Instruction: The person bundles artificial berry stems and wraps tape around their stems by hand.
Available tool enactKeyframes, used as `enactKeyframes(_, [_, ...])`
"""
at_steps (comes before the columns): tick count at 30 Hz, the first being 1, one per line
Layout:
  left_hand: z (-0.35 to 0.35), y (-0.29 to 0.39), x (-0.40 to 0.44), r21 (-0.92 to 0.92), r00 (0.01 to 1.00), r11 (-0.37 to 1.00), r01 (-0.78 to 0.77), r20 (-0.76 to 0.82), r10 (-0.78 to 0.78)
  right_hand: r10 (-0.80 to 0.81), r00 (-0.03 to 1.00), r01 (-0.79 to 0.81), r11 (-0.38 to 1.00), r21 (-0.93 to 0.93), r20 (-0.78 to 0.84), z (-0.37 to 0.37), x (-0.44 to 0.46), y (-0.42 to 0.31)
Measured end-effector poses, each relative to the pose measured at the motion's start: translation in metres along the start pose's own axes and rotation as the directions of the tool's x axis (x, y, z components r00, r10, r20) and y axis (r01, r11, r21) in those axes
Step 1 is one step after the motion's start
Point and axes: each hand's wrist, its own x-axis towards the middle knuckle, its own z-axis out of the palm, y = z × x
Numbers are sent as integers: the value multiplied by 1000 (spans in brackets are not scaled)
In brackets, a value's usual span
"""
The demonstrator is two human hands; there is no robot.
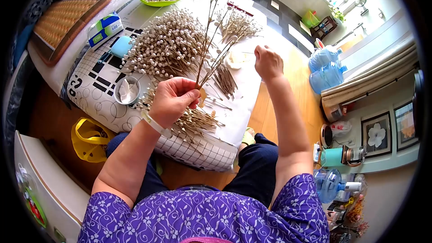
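Note:
My left hand (170, 102) pinches a few thin brown stems (204, 47), some with small buds or beads at their tips, upright over the table's near part. Beside its fingertips is a tan piece (203, 96) I cannot make out. My right hand (269, 63) is raised off the table's right edge, fingers curled closed; what they hold, if anything, is hidden. Behind my left hand lies a big heap of white-beaded stems (166, 40). A bundle of bare brown stems (226, 82) and a whitish roll (235, 58) lie right of it. More stems (193, 123) lie below my left hand.
A green bowl of beads (162, 3) stands at the back. On the left are a cup with pale pieces (121, 93), a light blue box (121, 47) and a tissue pack (105, 29). A yellow bag (85, 141) hangs low left; water bottles (325, 74) stand at right.

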Motion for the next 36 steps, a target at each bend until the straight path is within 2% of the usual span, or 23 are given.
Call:
enactKeyframes(3, [0, 0, -1, 5, 1000, 1000, 12, -15, -12, -81, 990, 88, 995, -55, 117, 19, 30, 6])
enactKeyframes(5, [-2, 0, -1, -23, 1000, 1000, 17, 3, -17, -115, 910, 150, 987, -56, 399, 26, 47, 1])
enactKeyframes(6, [-3, 1, -1, -20, 1000, 1000, 19, -8, -20, -124, 907, 156, 987, -47, 402, 28, 53, -2])
enactKeyframes(8, [-2, 4, -2, -70, 998, 996, 56, -9, -57, -59, 811, 130, 988, -80, 582, 36, 59, -8])
enactKeyframes(9, [-3, 3, -2, -90, 999, 995, 50, 8, -49, -169, 826, 217, 976, -27, 537, 44, 60, -2])
enactKeyframes(13, [-5, 4, -1, -144, 996, 985, 93, 32, -89, -121, 809, 167, 986, -28, 575, 42, 65, -3])
enactKeyframes(16, [-7, 4, -3, -187, 995, 978, 96, 16, -95, -183, 841, 218, 976, -10, 510, 37, 60, 0])
enactKeyframes(18, [-8, 3, -3, -181, 996, 979, 89, 15, -88, -100, 870, 154, 985, -75, 482, 5, 52, -6])
enactKeyframes(20, [-9, 3, -2, -242, 996, 966, 90, 37, -84, -176, 950, 214, 968, -129, 258, -14, 31, -5])
enactKeyframes(22, [-10, 3, -2, -250, 997, 965, 83, 31, -77, -151, 989, 151, 988, 35, -3, -46, 2, -23])
enactKeyframes(23, [-9, 3, -1, -250, 997, 965, 83, 30, -78, -134, 982, 162, 961, 226, -136, -57, -12, -34])
enactKeyframes(25, [-9, 0, 0, -255, 996, 963, 88, 28, -84, -21, 985, 115, 825, 554, -173, -72, -44, -62])
enactKeyframes(27, [-8, -2, 1, -255, 995, 962, 99, 26, -96, -35, 988, 133, 684, 717, -150, -71, -70, -85])
enactKeyframes(33, [-7, -7, 3, -275, 993, 954, 118, 33, -113, -29, 998, 64, 666, 743, -60, -66, -85, -114])
enactKeyframes(36, [-7, -8, 4, -267, 994, 957, 110, 40, -103, -36, 995, 89, 694, 714, -90, -62, -84, -114])
